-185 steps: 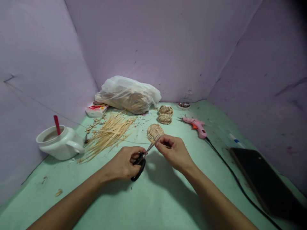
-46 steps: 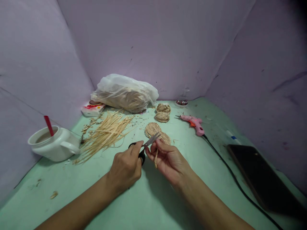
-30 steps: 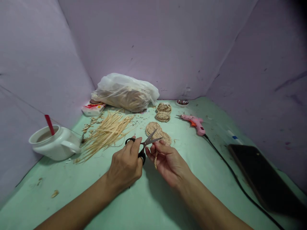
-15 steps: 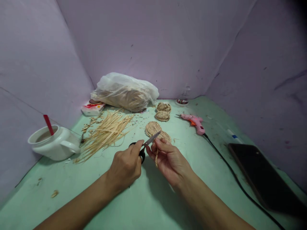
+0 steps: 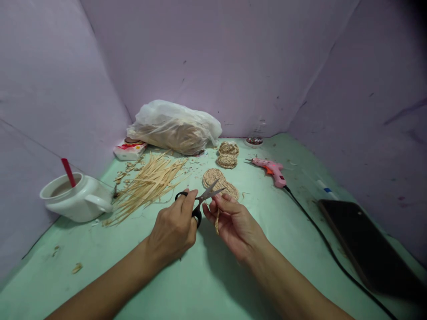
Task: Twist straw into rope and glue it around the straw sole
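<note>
Left hand (image 5: 175, 224) grips parted scissors (image 5: 210, 189); right hand (image 5: 235, 222) pinches braid (image 5: 217, 223). A slip could nick fingertips (image 5: 222, 202), apparently close by.

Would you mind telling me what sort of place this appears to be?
Probably a small handicraft workspace, judging by the scissors in the left hand, the pink glue gun and the loose pile of straw-like strips.
</note>
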A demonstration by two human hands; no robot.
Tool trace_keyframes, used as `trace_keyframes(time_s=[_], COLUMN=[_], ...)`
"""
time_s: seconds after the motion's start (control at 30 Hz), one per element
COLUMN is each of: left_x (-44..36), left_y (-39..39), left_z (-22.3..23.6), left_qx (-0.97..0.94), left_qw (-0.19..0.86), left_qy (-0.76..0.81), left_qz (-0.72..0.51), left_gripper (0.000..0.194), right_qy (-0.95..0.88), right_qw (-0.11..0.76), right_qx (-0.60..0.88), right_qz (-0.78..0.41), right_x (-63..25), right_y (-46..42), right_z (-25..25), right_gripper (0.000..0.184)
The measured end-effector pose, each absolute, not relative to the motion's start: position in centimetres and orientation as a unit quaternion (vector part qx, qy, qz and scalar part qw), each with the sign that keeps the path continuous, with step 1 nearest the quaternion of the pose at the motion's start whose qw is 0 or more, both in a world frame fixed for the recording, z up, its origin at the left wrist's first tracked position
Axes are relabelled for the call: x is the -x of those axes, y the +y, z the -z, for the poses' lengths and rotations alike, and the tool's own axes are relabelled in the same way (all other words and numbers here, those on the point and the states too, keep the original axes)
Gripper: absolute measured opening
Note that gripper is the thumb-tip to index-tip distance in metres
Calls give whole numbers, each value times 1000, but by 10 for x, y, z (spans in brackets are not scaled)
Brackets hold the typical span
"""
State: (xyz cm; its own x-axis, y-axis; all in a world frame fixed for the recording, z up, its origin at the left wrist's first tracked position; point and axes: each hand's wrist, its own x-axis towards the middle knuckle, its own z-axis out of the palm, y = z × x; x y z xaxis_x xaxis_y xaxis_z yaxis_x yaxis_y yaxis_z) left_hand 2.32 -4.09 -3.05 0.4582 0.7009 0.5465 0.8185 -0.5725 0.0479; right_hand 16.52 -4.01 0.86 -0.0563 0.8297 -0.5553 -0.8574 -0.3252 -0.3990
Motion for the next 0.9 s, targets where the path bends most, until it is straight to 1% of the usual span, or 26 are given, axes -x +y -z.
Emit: trace_keyframes(time_s=[0.13,0.23,0.37,0.43,0.53,0.6,0.67,0.73,0.8,0.9], left_x=[-24,-24,-23,-22,-20,-19,-18,-18,-18,-20], left_y=[-40,-42,-44,-42,-36,-32,-29,-28,-28,-30], left_z=[31,28,17,10,3,1,2,4,5,4], left_qx=[855,859,830,780,635,539,476,439,428,449], left_qw=[99,28,-137,-246,-429,-509,-556,-592,-611,-597], left_qy=[-430,-426,-467,-506,-552,-563,-560,-545,-532,-537], left_qz=[272,283,273,273,328,366,389,400,399,391], left_gripper=[46,37,40,39,38,42,44,45,44,47], right_qy=[14,3,-33,-94,-184,-202,-216,-251,-289,-325], right_qw=[579,582,590,583,531,490,453,434,437,457], right_qx=[358,351,355,385,440,449,440,427,421,420], right_qz=[-732,-733,-724,-709,-700,-719,-745,-753,-740,-714], right_x=[-167,-168,-173,-178,-186,-189,-188,-184,-179,-174], right_y=[-40,-40,-36,-31,-22,-19,-20,-23,-26,-28], right_z=[-10,-10,-5,0,7,11,14,16,18,20], right_gripper=[23,24,26,26,24,24,23,22,23,24])
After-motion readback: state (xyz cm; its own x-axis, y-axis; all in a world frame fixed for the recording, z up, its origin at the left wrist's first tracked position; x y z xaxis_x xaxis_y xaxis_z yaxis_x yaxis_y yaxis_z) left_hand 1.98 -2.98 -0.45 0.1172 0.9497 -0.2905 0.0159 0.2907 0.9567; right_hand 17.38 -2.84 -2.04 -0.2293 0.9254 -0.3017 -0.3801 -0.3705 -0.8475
